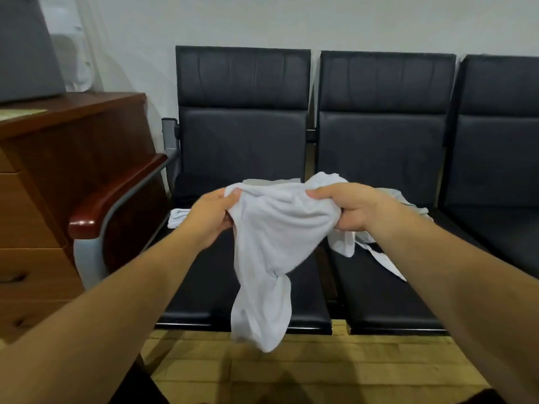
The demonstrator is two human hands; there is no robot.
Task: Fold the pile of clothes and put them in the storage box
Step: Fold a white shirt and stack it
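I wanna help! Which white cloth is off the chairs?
The hanging cloth in the left hand and right hand; the folded one and crumpled one lie on the seats.

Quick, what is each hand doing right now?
Left hand: grips the crumpled white cotton garment at its top edge.
Right hand: grips the same garment's other side.

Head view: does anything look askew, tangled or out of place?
The white garment held by the left hand and right hand is twisted tight near its lower end. A loose white cloth sprawls unfolded on the black seat.
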